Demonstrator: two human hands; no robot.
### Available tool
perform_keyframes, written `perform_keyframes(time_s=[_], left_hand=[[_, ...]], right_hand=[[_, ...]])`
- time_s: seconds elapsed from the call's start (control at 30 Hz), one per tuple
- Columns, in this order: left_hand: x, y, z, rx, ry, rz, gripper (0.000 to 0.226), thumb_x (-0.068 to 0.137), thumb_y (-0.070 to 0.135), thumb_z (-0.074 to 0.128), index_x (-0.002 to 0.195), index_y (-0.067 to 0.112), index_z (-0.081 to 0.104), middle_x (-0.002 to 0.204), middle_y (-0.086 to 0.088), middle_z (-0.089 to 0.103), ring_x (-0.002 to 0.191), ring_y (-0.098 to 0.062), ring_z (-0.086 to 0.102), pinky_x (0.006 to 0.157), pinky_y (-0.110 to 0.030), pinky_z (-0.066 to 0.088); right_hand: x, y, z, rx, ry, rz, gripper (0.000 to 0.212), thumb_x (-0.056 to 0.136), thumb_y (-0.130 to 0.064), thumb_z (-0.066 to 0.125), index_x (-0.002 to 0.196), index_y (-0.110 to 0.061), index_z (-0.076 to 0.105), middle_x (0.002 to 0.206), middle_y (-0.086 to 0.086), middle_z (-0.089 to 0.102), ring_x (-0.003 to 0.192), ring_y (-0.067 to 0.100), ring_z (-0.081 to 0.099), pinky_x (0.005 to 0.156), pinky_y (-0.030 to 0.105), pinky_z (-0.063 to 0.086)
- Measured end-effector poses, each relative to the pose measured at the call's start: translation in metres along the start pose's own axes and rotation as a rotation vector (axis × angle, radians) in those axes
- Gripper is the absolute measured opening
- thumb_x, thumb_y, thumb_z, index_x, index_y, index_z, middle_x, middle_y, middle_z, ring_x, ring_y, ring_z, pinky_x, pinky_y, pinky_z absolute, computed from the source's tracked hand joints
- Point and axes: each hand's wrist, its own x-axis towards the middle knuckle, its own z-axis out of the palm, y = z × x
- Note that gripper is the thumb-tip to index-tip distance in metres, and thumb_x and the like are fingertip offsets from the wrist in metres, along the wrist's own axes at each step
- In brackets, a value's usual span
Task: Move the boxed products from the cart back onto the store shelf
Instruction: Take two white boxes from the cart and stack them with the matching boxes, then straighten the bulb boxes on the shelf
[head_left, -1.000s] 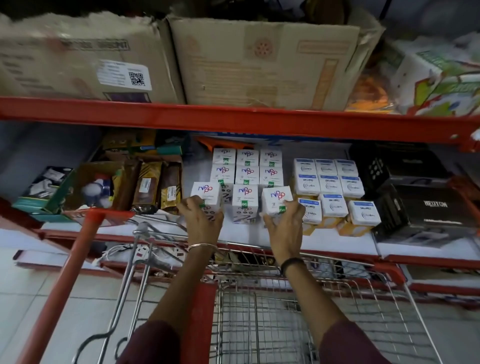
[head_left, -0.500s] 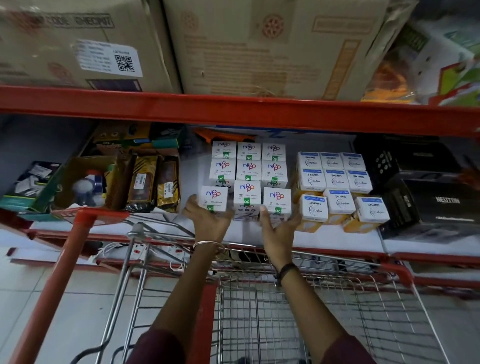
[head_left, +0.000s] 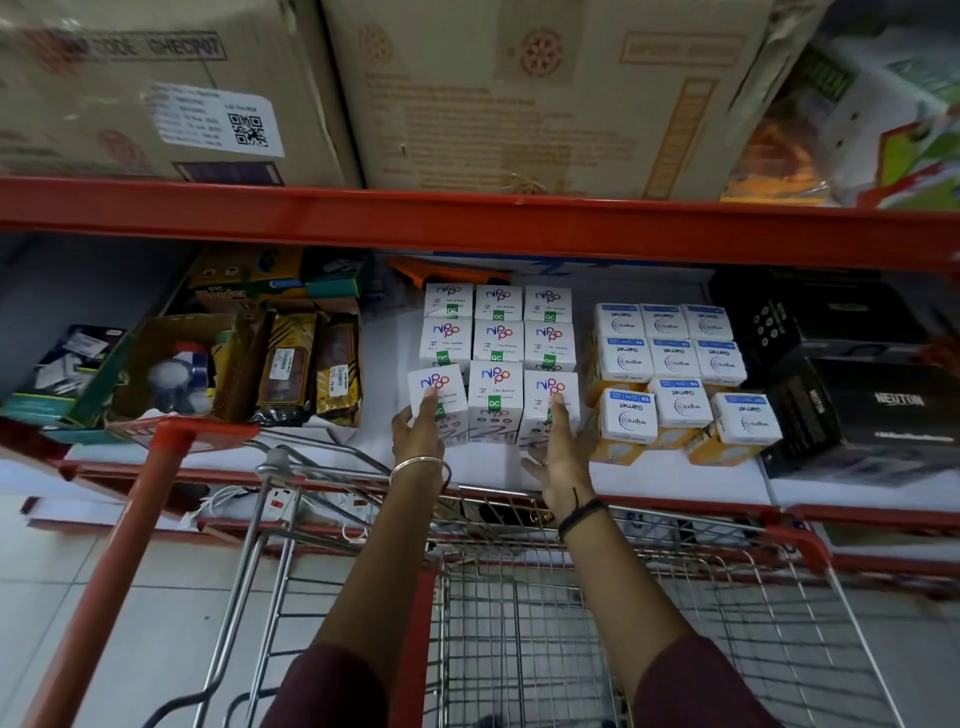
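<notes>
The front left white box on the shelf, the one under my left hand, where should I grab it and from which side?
Grip the front left white box across its two upright side faces, coming from the front, over the cart. Its left side is free, but the middle box stands close on its right, so pull it forward first. The left hand already rests on its front.

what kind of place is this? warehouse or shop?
Most likely a retail shop aisle: red steel shelving stocked with neat rows of small boxed products, a wire shopping cart parked against it, and brown stock cartons stored on the upper shelf.
</notes>
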Motion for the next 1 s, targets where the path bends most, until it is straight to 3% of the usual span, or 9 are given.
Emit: perform_keyframes(time_s=[0.13,0.2,0.3,0.4,0.67,0.87,1.0], left_hand=[[0.004,0.003,0.001,0.063,-0.014,0.015,0.053,0.089,0.036,0.056,0.130,0.008,0.039,0.126,-0.017,0.051,0.096,-0.024,0.050,0.082,-0.031,0.042],[0.005,0.003,0.002,0.062,-0.019,0.018,0.053,0.090,0.034,0.054,0.132,0.006,0.037,0.129,-0.018,0.050,0.099,-0.026,0.051,0.082,-0.032,0.043],[0.004,0.005,0.005,-0.037,-0.042,-0.059,0.062,0.086,0.040,0.058,0.134,0.010,0.032,0.133,-0.019,0.047,0.114,-0.036,0.048,0.084,-0.046,0.052],[0.005,0.003,0.011,-0.246,-0.072,-0.253,0.076,0.079,0.053,0.060,0.137,0.020,0.025,0.139,-0.015,0.036,0.126,-0.046,0.035,0.089,-0.070,0.041],[0.010,0.000,0.017,-0.323,-0.131,-0.239,0.070,0.080,0.057,0.056,0.134,0.020,0.031,0.134,-0.021,0.047,0.105,-0.045,0.054,0.067,-0.055,0.052],[0.006,-0.003,0.018,-0.291,-0.166,-0.264,0.093,0.067,0.067,0.062,0.135,0.015,0.028,0.143,-0.022,0.036,0.126,-0.046,0.039,0.086,-0.066,0.044],[-0.005,-0.005,0.019,-0.285,-0.110,-0.247,0.091,0.071,0.065,0.059,0.138,0.013,0.025,0.144,-0.022,0.036,0.128,-0.043,0.038,0.097,-0.063,0.040]], right_hand=[[0.002,-0.003,0.002,0.021,-0.023,0.062,0.086,0.069,-0.066,0.064,0.133,-0.013,0.042,0.111,0.010,0.060,0.089,0.021,0.055,0.063,0.030,0.050],[0.003,-0.005,0.003,0.038,-0.041,0.072,0.078,0.072,-0.064,0.063,0.129,-0.013,0.046,0.103,0.010,0.062,0.082,0.021,0.056,0.061,0.031,0.050],[0.005,-0.005,0.006,0.097,-0.100,0.111,0.072,0.076,-0.060,0.062,0.130,-0.017,0.041,0.107,0.011,0.057,0.099,0.032,0.062,0.077,0.041,0.055],[0.004,-0.008,0.010,0.191,-0.143,0.141,0.062,0.077,-0.057,0.063,0.123,-0.022,0.040,0.123,0.014,0.047,0.116,0.038,0.056,0.083,0.044,0.055],[0.009,-0.007,0.009,0.227,-0.181,0.148,0.059,0.075,-0.056,0.067,0.116,-0.017,0.052,0.130,0.019,0.053,0.104,0.035,0.061,0.089,0.048,0.055],[0.004,-0.012,0.001,0.198,-0.223,0.141,0.066,0.071,-0.056,0.070,0.124,-0.019,0.054,0.133,0.016,0.053,0.102,0.032,0.064,0.091,0.048,0.054],[-0.017,-0.026,-0.021,0.148,-0.354,0.127,0.033,0.087,-0.048,0.056,0.110,-0.024,0.057,0.132,0.014,0.055,0.107,0.032,0.060,0.104,0.049,0.043]])
